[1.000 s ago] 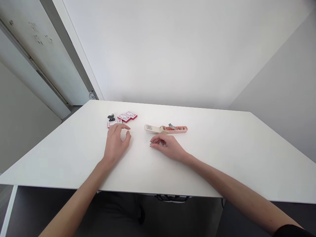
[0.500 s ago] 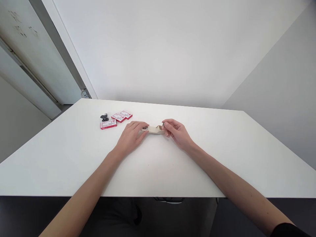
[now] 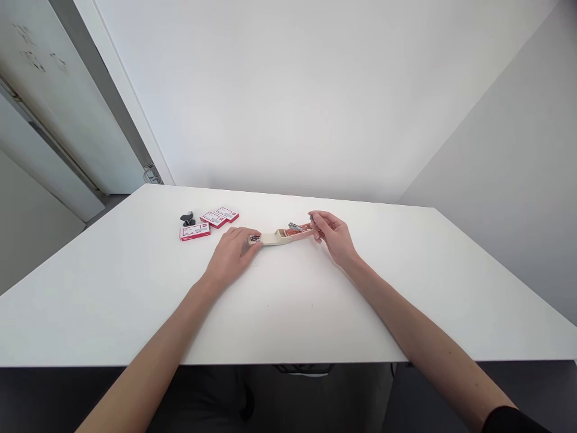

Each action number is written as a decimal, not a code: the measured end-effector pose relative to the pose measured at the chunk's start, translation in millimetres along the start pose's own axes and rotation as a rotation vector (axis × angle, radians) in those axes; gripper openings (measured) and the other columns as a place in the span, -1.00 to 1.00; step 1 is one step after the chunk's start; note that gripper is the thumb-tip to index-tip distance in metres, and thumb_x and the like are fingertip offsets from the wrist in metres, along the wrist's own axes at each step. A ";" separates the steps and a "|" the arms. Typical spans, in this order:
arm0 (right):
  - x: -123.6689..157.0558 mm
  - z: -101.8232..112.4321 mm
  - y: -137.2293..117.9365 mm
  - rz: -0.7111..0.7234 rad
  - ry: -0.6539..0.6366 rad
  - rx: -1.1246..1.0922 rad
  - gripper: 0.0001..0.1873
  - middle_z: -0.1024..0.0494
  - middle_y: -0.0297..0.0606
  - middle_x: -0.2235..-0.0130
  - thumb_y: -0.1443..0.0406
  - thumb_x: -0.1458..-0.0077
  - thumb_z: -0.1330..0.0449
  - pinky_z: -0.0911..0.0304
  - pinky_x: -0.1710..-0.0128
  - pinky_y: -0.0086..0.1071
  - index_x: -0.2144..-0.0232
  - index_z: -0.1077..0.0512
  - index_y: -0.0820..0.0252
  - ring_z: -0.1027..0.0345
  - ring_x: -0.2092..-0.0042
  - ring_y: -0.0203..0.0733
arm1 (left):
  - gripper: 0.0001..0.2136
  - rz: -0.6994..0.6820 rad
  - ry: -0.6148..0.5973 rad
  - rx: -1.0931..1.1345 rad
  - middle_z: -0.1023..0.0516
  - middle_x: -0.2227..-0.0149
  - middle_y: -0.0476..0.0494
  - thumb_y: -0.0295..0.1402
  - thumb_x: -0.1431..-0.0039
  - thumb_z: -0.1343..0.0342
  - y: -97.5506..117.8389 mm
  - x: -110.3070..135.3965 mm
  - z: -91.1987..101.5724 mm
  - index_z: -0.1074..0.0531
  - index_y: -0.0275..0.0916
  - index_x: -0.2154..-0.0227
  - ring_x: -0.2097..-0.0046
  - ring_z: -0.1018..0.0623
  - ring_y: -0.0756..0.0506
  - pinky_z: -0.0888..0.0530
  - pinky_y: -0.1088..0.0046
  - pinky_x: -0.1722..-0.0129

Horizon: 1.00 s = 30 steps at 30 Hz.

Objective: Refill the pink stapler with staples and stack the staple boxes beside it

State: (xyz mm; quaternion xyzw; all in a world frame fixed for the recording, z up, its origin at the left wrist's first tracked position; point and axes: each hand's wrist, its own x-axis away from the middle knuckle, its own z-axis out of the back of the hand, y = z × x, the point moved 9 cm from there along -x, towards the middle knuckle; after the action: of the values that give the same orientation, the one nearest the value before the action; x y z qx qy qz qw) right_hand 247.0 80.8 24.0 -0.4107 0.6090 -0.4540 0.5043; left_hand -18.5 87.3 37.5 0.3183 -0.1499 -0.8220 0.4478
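An opened stapler [image 3: 271, 239] lies stretched out on the table, with a cream part on the left and a pink part on the right. A metal piece [image 3: 296, 227] sticks up slantwise above the pink part. At the cream end, my left hand [image 3: 232, 249] has its thumb and fingers closed round the tip, beside a dark patterned patch. My right hand [image 3: 333, 236] pinches the far end of the pink part, where a small grey bit shows at the fingertips. Its fingers partly hide that end.
Left of the stapler lie several small red-and-white boxes [image 3: 195, 231]. A small dark object, which looks like a staple remover [image 3: 187, 219], sits behind the nearest box. The white table [image 3: 288, 313] ends at a white wall at the back.
My right hand has moved right and slightly up, away from the cream part. The pink part and slanting metal piece now show between my hands. My left hand has shifted slightly left.
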 end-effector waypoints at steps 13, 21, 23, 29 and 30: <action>2.1 -5.9 -4.1 0.017 0.020 0.036 -0.50 -0.41 -0.40 0.47 -0.17 -0.15 -0.37 -0.26 0.50 -0.35 0.20 -0.60 0.09 -0.29 0.46 -0.30 | -0.71 0.018 0.007 -0.002 -0.65 0.00 -0.18 -0.06 -0.38 -0.07 -1.8 -0.4 2.3 -0.54 -0.08 0.04 -0.09 -0.54 -0.31 -0.42 0.07 -0.16; 2.5 -11.1 -5.8 0.044 -0.017 0.080 -0.60 -0.61 -0.31 0.30 -0.09 -0.18 -0.36 -0.27 0.47 -0.35 0.18 -0.60 0.08 -0.32 0.43 -0.31 | -0.71 0.035 -0.003 -0.009 -0.65 0.04 -0.17 -0.05 -0.39 -0.08 -1.4 0.6 3.3 -0.54 -0.08 0.04 -0.06 -0.54 -0.30 -0.43 0.11 -0.13; 2.9 -11.7 -5.7 0.058 -0.024 0.121 -0.61 -0.64 -0.27 0.26 -0.08 -0.21 -0.34 -0.28 0.45 -0.34 0.16 -0.60 0.08 -0.37 0.39 -0.28 | -0.70 0.033 -0.003 -0.008 -0.65 0.04 -0.18 -0.05 -0.38 -0.08 -1.0 0.6 3.4 -0.54 -0.09 0.04 -0.05 -0.54 -0.30 -0.43 0.11 -0.12; 8.2 -8.1 -18.9 0.222 0.056 0.359 -0.70 -0.71 -0.23 0.11 0.00 -0.30 -0.25 -0.39 0.23 -0.26 0.16 -0.62 0.03 -0.57 0.13 -0.10 | -0.68 0.042 -0.030 -0.033 -0.64 0.03 -0.18 -0.05 -0.41 -0.03 -0.9 0.8 2.2 -0.52 -0.11 0.02 -0.05 -0.54 -0.28 -0.44 0.12 -0.12; 9.0 -8.0 -20.7 0.244 0.065 0.381 -0.71 -0.71 -0.23 0.10 0.01 -0.31 -0.24 -0.40 0.20 -0.24 0.17 -0.62 0.03 -0.58 0.11 -0.08 | -0.68 0.046 -0.035 -0.039 -0.64 0.03 -0.17 -0.05 -0.42 -0.02 -0.9 1.0 2.0 -0.52 -0.11 0.01 -0.04 -0.54 -0.28 -0.45 0.12 -0.12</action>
State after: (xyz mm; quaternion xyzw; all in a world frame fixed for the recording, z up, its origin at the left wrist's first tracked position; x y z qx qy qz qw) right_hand 238.5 68.1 42.4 -0.2167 0.5731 -0.5096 0.6041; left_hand -20.8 86.9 38.2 0.2915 -0.1490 -0.8196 0.4701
